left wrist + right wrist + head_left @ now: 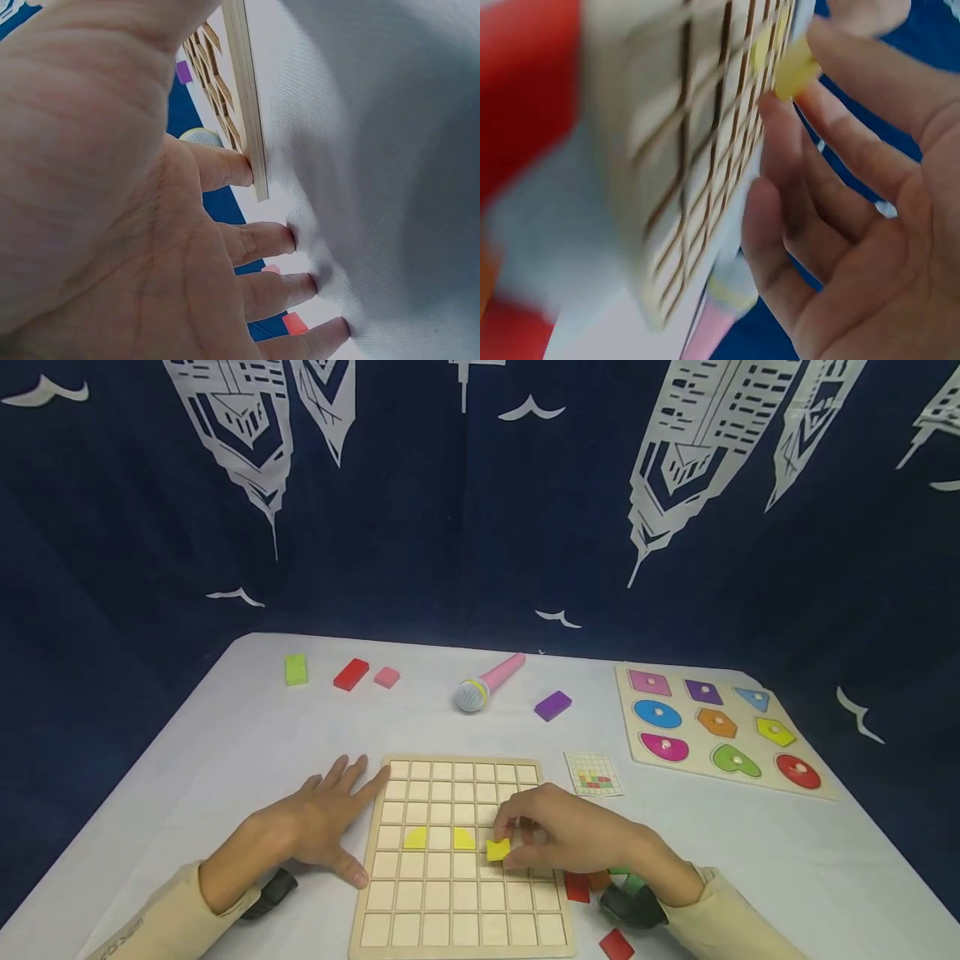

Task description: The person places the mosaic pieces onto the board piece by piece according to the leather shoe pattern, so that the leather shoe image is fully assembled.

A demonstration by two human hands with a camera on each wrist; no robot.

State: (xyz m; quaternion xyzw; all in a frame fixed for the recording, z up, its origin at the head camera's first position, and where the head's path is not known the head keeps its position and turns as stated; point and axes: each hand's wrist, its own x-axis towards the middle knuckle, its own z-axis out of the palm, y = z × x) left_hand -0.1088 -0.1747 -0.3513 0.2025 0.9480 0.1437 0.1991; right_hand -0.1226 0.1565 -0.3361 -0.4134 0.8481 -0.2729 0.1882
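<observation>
A wooden grid board [465, 929] lies on the white table in the head view, two yellow quarter-round tiles [415, 838] set in one of its rows. My right hand [558, 828] is over the board's right half, pinching a yellow tile [498, 850] between thumb and fingers. The right wrist view shows that yellow tile [796, 69] blurred at the fingertips. My left hand [318, 824] spreads its fingers beside the board's left edge. In the left wrist view, the left index finger [225, 166] touches the board's side, and the other fingertips rest on the cloth.
A small pattern card [594, 774] lies right of the board. Red tiles [617, 945] and others are partly under the right wrist. Farther back are a toy microphone [487, 683], a purple block [552, 706], a red block [351, 675] and a shape puzzle [723, 777].
</observation>
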